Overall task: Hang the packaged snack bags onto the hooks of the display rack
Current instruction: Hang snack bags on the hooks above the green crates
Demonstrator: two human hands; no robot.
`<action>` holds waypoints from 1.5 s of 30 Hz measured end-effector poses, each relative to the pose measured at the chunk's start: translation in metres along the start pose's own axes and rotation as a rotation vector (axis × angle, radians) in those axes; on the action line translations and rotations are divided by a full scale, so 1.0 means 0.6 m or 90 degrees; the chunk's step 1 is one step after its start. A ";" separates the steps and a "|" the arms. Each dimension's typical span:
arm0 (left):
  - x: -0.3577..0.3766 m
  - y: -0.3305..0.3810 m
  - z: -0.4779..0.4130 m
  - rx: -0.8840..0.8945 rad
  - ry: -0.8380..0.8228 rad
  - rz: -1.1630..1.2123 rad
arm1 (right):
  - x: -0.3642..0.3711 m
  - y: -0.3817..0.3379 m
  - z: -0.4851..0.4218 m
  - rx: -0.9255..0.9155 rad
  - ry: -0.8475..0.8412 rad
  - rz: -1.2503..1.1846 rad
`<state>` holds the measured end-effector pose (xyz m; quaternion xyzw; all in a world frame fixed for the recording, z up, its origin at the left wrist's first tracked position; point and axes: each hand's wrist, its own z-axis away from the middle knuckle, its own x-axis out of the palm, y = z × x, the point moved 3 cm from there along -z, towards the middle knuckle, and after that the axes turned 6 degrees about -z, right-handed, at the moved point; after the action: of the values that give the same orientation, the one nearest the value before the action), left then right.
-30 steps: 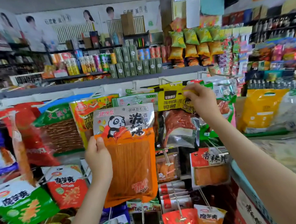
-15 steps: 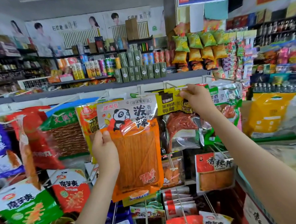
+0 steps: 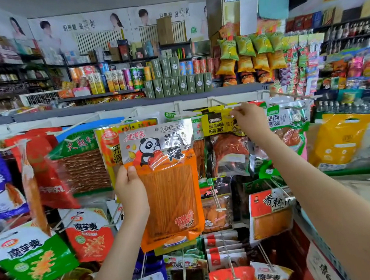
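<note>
- Left grip (image 3: 131,190), seen from the head view, is clenched on the left edge of the orange panda bag (image 3: 171,193). The thumb lies on the front where the silver header meets the orange body, and the fingers are hidden behind.
- That bag is upright with its printed face to the camera, raised in front of the upper row of the display rack (image 3: 42,125). It covers part of the packs hanging there, and no hook passes through its header, so it is carried rather than hung.
- Right grip (image 3: 251,120) reaches to the upper row and pinches the top edge of the yellow bag (image 3: 217,123), just below the tip of a wire hook (image 3: 221,103). Whether the fingertips also touch the wire I cannot tell.
- Already done, judging from how things lie:
  - The upper row is crowded from the red bags (image 3: 47,175) on the left to the packs on the right.
  - The lower hooks carry stock too, among them a green bag (image 3: 32,256) and a red-topped pack (image 3: 270,213).
- Left to do, as I judge it:
  - The yellow bag looks to be on or at its hook, but that should be confirmed once the right grip lets go.
  - The orange panda bag needs a free hook, its header hole lined up with the tip, and a push back along the wire.
  - Whether more loose bags wait out of view cannot be told.
</note>
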<state>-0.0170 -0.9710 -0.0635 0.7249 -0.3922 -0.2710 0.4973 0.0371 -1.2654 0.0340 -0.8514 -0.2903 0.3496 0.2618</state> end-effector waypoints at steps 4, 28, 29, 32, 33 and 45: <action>0.001 -0.007 -0.003 0.004 -0.006 0.002 | 0.021 0.015 -0.010 0.012 0.015 0.083; 0.074 -0.158 0.110 -0.308 -0.472 0.136 | 0.117 0.092 0.301 0.367 -0.202 -0.476; 0.076 -0.161 0.117 -0.315 -0.525 0.124 | 0.114 0.104 0.314 0.377 -0.187 -0.456; 0.080 -0.182 0.142 -0.297 -0.645 -0.009 | 0.110 0.130 0.358 0.396 -0.185 -0.399; 0.079 -0.192 0.150 -0.287 -0.658 -0.043 | 0.109 0.139 0.373 0.405 -0.183 -0.386; 0.047 -0.234 0.269 -0.335 -0.640 -0.158 | 0.092 0.200 0.492 0.485 -0.206 -0.352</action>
<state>-0.0856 -1.0489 -0.2526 0.3997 -0.4118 -0.7266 0.3778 -0.1134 -1.2397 -0.2509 -0.5213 -0.3937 0.4758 0.5890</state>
